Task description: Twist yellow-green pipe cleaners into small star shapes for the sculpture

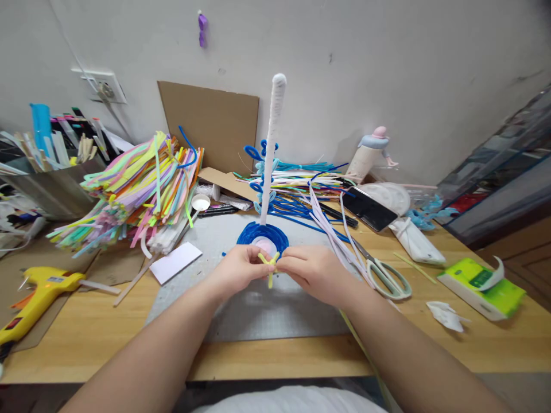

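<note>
Between my two hands is a small yellow pipe cleaner (271, 277), bent into a shape with several short arms. My left hand (241, 267) pinches it from the left with thumb and forefinger. From the right, the fingertips of my right hand (316, 269) close on it too. Just behind them stands a coiled blue base (243, 234) with a pale round centre, partly covered by my hands. A white wrapped post (274, 132) rises upright from that base, with blue looped pipe cleaners (255, 152) behind it.
A grey cutting mat (258, 321) lies under the work. Scissors (390, 279), a phone (370, 207) and a green tissue pack (482, 287) are on the right. On the left are a yellow glue gun (41, 298) and a heap of coloured pipe cleaners (142, 189).
</note>
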Motion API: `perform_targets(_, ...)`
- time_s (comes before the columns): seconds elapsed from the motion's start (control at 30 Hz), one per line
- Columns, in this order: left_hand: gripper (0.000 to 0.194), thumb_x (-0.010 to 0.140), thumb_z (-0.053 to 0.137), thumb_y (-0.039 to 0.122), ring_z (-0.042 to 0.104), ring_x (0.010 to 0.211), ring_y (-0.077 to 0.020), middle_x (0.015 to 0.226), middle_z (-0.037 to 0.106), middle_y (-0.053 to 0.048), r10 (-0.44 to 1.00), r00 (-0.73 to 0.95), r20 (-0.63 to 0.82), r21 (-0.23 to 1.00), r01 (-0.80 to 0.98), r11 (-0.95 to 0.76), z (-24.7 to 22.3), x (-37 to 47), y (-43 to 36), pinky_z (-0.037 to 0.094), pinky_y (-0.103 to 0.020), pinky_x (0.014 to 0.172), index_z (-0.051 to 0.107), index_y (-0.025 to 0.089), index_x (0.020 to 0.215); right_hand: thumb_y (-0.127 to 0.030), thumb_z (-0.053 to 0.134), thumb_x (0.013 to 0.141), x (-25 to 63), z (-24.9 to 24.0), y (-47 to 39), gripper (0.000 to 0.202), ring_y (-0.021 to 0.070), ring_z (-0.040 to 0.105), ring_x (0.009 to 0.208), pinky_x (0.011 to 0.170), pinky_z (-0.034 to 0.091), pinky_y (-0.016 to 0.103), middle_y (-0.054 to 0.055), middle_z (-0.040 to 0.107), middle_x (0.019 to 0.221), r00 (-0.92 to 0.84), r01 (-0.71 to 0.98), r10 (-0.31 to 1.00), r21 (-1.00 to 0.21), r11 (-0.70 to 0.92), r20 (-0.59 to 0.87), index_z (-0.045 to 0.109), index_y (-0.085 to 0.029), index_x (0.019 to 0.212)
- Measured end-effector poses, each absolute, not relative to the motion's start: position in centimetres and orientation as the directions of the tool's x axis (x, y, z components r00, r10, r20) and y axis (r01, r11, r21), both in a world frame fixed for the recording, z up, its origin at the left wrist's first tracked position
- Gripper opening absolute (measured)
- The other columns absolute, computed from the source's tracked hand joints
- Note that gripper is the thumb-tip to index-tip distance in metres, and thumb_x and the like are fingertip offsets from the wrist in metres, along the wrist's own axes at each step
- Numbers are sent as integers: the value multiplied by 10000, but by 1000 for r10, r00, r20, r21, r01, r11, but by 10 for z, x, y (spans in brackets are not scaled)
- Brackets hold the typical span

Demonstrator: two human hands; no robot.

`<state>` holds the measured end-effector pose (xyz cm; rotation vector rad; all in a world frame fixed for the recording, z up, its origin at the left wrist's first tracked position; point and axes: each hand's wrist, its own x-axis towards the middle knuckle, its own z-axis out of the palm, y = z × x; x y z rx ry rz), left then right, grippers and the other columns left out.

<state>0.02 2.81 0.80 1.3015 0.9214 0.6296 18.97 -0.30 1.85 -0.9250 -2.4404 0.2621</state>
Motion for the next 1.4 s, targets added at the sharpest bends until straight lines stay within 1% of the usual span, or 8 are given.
perform_targets(0.17, 151, 592, 753, 211, 528, 522, -86, 584, 570, 6, 606, 725, -326, 850, -56, 524, 14, -6, 29, 466, -246, 599, 649, 128, 664, -196, 455, 878, 193, 16, 3, 217, 150, 588, 736, 653, 444, 268, 64, 648, 844, -593, 307, 656, -623, 720, 466, 658, -223, 948)
perform_targets(0.37, 154, 626, 746, 194, 565, 560, -84, 627, 577, -3, 568, 775, -277, 773, -172, 611, 13, -5, 27, 461, -205, 587, 631, 133, 708, -172, 533, 807, 179, 1, -3, 151, 162, 599, 722, 660, 468, 299, 50, 648, 777, -332, 186, 758, -749, 636, 562, 660, -225, 869)
perform_targets(0.47, 187, 614, 755, 169, 589, 585, -94, 656, 588, 9, 639, 727, -249, 770, -252, 586, 11, -3, 27, 471, -212, 603, 608, 149, 728, -163, 553, 764, 169, -6, -6, 111, 149, 571, 661, 606, 452, 282, 31, 615, 719, -189, 182, 839, -822, 540, 510, 646, -207, 807)
perform_targets(0.63, 214, 609, 760, 147, 603, 659, -96, 749, 622, 3, 769, 586, -258, 777, -348, 525, 5, 2, 27, 484, -221, 641, 577, 147, 721, -177, 560, 713, 156, -9, -8, 64, 93, 470, 506, 459, 368, 215, -16, 550, 626, -25, 81, 961, -958, 276, 274, 606, -186, 756)
perform_targets(0.9, 243, 597, 771, 215, 586, 625, -89, 705, 632, 4, 860, 479, -176, 822, -409, 396, 0, 12, 23, 452, -229, 632, 560, 135, 687, -405, 664, 684, 155, -6, -4, 271, 33, 285, 345, 348, 203, 181, -84, 427, 460, -109, -213, 994, -977, -32, -8, 539, -173, 748)
perform_targets(1.03, 282, 574, 783, 237, 581, 616, -97, 694, 636, 7, 911, 384, -154, 868, -388, 310, -5, 15, 22, 444, -246, 648, 549, 147, 702, -422, 700, 667, 156, -10, -2, 306, 30, 276, 346, 347, 180, 180, -88, 415, 452, -88, -246, 995, -967, -65, -45, 537, -169, 722)
perform_targets(1.17, 277, 561, 784, 246, 566, 639, -104, 697, 621, 8, 948, 305, -96, 930, -311, 194, -6, 16, 22, 434, -248, 660, 553, 145, 677, -413, 715, 649, 156, -8, -2, 299, 37, 295, 378, 360, 189, 192, -54, 492, 513, -25, -201, 998, -977, -66, -62, 581, -157, 725)
perform_targets(1.4, 249, 595, 758, 257, 537, 690, -105, 736, 588, 11, 952, 306, 11, 972, -226, 61, -2, 17, 21, 418, -242, 682, 545, 148, 666, -381, 700, 655, 159, -5, -1, 242, 86, 425, 488, 453, 314, 218, -21, 549, 580, 15, -89, 1000, -996, 28, 27, 593, -165, 679)
